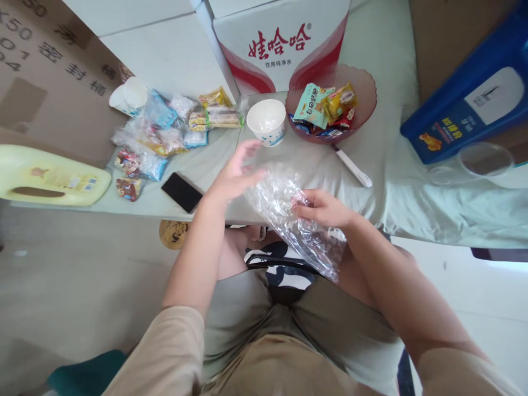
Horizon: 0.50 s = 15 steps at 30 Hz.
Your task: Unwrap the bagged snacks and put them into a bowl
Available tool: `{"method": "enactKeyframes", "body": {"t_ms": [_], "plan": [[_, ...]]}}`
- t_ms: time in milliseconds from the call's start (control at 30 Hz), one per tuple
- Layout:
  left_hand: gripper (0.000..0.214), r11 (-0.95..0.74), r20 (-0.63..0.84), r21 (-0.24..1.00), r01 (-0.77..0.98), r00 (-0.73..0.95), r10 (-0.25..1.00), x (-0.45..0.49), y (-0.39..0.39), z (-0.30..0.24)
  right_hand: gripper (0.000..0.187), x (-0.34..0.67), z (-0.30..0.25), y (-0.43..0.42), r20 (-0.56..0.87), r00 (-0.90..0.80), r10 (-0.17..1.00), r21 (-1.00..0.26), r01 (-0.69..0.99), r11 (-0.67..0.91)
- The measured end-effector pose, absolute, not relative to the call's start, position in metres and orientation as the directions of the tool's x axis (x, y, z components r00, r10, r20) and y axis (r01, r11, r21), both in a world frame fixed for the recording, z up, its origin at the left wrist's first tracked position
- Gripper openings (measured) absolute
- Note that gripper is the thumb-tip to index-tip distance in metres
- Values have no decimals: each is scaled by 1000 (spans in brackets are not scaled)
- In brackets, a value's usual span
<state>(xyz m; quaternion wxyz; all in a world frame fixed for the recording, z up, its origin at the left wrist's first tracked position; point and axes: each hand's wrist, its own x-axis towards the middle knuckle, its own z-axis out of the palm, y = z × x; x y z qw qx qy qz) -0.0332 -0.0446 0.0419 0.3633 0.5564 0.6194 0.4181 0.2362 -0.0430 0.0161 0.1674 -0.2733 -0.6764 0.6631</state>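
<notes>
A crumpled clear plastic bag (284,212) hangs over the front edge of the cloth-covered surface. My right hand (324,208) is closed on its right side. At the bag's upper left, my left hand (239,173) has its fingers apart, the thumb close to the plastic; whether it touches is hard to tell. Just beyond that hand stands a white paper cup (267,122) with a blue pattern near its base. To the right of the cup is a pinkish ribbed bowl (363,107) holding several wrapped snacks (315,107).
Several snack packets (163,137) lie heaped at the left, near paper cups (130,96) and a black phone (182,192). A white-handled knife (352,166) lies before the bowl. A yellow jug (53,175), cartons (280,52) and a blue package (470,93) flank the surface.
</notes>
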Motion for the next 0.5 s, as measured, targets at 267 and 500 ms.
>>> {"method": "enactKeyframes", "body": {"t_ms": [267, 500], "plan": [[74, 372, -378, 925, -73, -107, 920, 27, -115, 3, 20, 221, 2, -44, -192, -476, 858, -981, 78, -177], [80, 227, -190, 964, 135, -240, 952, 26, -116, 5, 74, 220, -2, -48, -215, -343, 914, -976, 50, -211]]}}
